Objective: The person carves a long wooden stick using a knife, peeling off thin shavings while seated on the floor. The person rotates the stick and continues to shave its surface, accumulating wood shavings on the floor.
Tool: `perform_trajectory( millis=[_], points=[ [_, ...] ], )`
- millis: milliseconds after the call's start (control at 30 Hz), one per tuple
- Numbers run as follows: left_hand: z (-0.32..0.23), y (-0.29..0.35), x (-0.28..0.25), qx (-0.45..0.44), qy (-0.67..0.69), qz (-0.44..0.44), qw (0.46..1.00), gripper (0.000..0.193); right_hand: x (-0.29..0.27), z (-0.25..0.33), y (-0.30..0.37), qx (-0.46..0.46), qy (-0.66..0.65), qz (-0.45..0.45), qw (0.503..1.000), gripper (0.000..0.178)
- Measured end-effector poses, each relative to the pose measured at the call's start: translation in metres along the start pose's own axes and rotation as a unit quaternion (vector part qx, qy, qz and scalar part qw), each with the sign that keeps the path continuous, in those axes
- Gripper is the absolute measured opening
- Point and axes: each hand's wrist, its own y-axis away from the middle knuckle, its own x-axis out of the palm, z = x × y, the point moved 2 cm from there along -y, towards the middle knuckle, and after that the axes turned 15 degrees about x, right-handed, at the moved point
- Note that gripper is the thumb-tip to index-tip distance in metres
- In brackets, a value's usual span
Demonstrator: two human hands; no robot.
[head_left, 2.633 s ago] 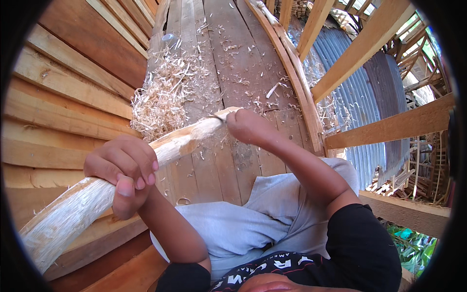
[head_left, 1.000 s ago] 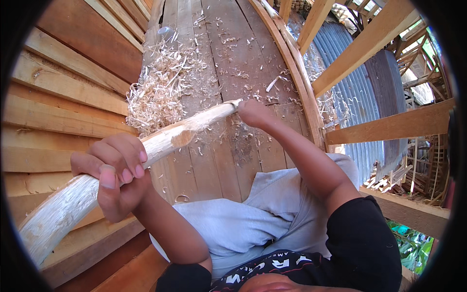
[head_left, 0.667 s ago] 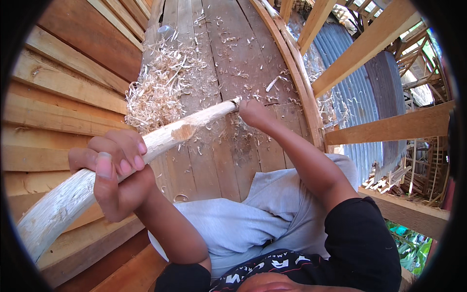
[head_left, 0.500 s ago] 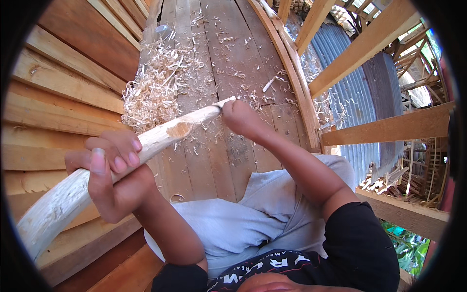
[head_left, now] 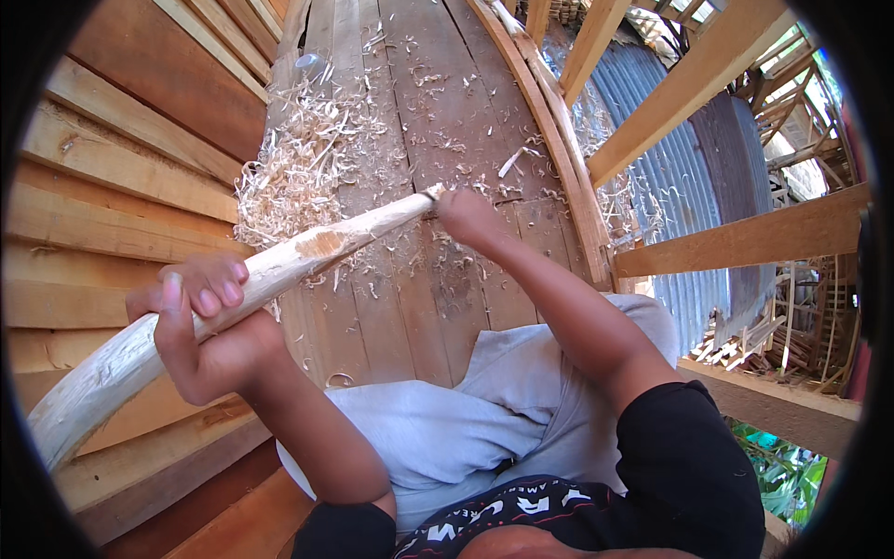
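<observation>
A long, pale peeled wooden pole (head_left: 279,268) runs slantwise from the lower left up to the middle, curved at its thick near end. My left hand (head_left: 209,317) is closed round the thick part, thumb up along it. A tan oval patch marks the wood further along. At the thin far end my right hand (head_left: 470,220) is closed in a fist. A small dark blade (head_left: 430,197) shows beside that fist, against the wood; its handle is hidden in my fingers.
Curled wood shavings (head_left: 289,182) lie heaped on the plank floor (head_left: 433,121), with a clear cup (head_left: 310,64) beyond them. A wall of stacked boards (head_left: 112,214) stands close on the left. On the right are wooden rails (head_left: 745,228) and corrugated metal sheets (head_left: 656,140).
My left hand and the pole have shifted slightly left. My right hand has moved a little right and down at the thin end, and more of the pole's tip shows.
</observation>
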Motion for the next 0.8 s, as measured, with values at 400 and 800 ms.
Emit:
perform_trajectory(
  millis=[400, 800],
  points=[
    [-0.004, -0.002, -0.005, 0.02, -0.007, 0.05, 0.999, 0.009, -0.01, 0.037, 0.014, 0.017, -0.054, 0.013, 0.998, 0.045],
    [-0.001, -0.008, -0.016, 0.038, 0.071, 0.172, 0.982, 0.005, -0.06, 0.003, 0.001, 0.076, -0.141, 0.108, 0.981, 0.05]
  ],
)
